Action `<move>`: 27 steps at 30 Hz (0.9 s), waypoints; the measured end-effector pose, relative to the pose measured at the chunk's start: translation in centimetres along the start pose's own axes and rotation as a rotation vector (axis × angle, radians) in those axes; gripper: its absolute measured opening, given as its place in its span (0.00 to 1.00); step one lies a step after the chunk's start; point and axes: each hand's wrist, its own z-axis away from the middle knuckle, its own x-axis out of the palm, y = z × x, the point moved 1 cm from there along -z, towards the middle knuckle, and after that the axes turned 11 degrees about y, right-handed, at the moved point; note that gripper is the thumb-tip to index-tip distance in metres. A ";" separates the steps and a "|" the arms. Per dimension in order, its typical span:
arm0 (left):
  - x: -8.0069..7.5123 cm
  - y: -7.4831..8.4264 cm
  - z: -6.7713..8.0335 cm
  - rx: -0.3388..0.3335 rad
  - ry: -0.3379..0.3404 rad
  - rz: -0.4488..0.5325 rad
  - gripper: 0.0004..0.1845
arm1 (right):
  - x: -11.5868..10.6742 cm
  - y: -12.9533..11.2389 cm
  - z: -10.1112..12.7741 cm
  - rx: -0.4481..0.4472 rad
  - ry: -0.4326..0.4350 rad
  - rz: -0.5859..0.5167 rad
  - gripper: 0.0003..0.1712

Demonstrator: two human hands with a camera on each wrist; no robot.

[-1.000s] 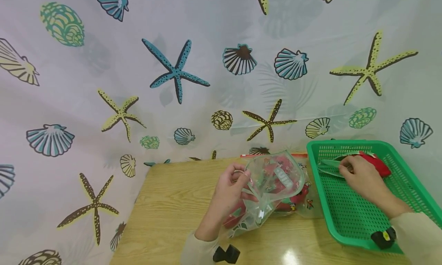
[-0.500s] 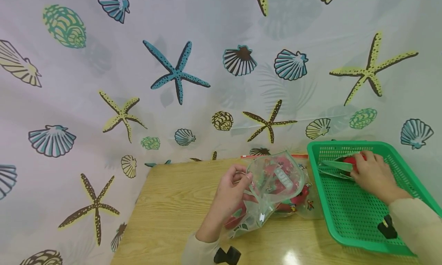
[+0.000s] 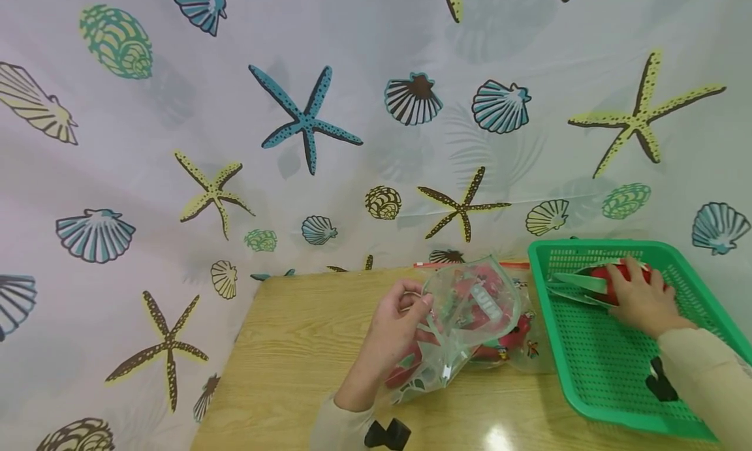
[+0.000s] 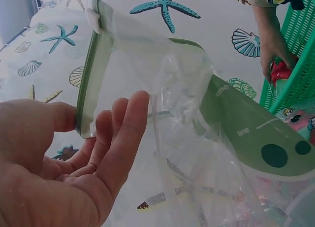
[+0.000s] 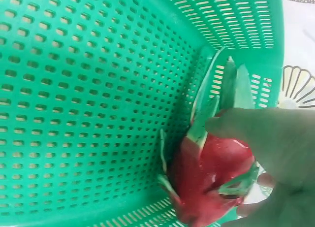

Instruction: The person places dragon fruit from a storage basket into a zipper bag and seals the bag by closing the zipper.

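Note:
My left hand (image 3: 395, 324) pinches the rim of a clear zip bag (image 3: 470, 307) and holds its mouth up off the wooden table (image 3: 294, 346). Red and green items show through the plastic. In the left wrist view the thumb and fingers (image 4: 106, 138) grip the bag's green zip strip (image 4: 87, 84). My right hand (image 3: 637, 297) reaches into the green perforated basket (image 3: 593, 366) and grips a red dragon fruit (image 5: 211, 175) with long green scales (image 5: 209, 109). The fruit (image 3: 611, 282) lies near the basket's far wall.
A curtain printed with starfish and shells (image 3: 305, 121) hangs close behind the table's far edge and left side. The basket stands at the table's right end, its floor bare apart from the fruit. A second printed bag (image 3: 525, 346) lies flat under the held one.
My right hand has shifted farther right over the dragon fruit and closed round its red body. The left hand and the bag have stayed put.

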 end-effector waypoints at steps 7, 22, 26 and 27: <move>-0.1 -0.1 0.0 -0.013 -0.005 -0.001 0.15 | 0.3 0.6 0.1 -0.016 0.068 0.012 0.51; -0.1 -0.3 0.0 0.004 -0.010 -0.022 0.14 | -0.4 -0.3 -0.5 0.036 0.009 -0.018 0.40; -0.1 -0.3 0.1 -0.001 -0.001 -0.032 0.14 | -0.3 0.0 -0.5 0.036 -0.002 0.047 0.47; -0.1 -0.3 0.1 -0.001 0.002 -0.037 0.13 | -0.3 0.0 -0.5 0.030 -0.004 0.069 0.49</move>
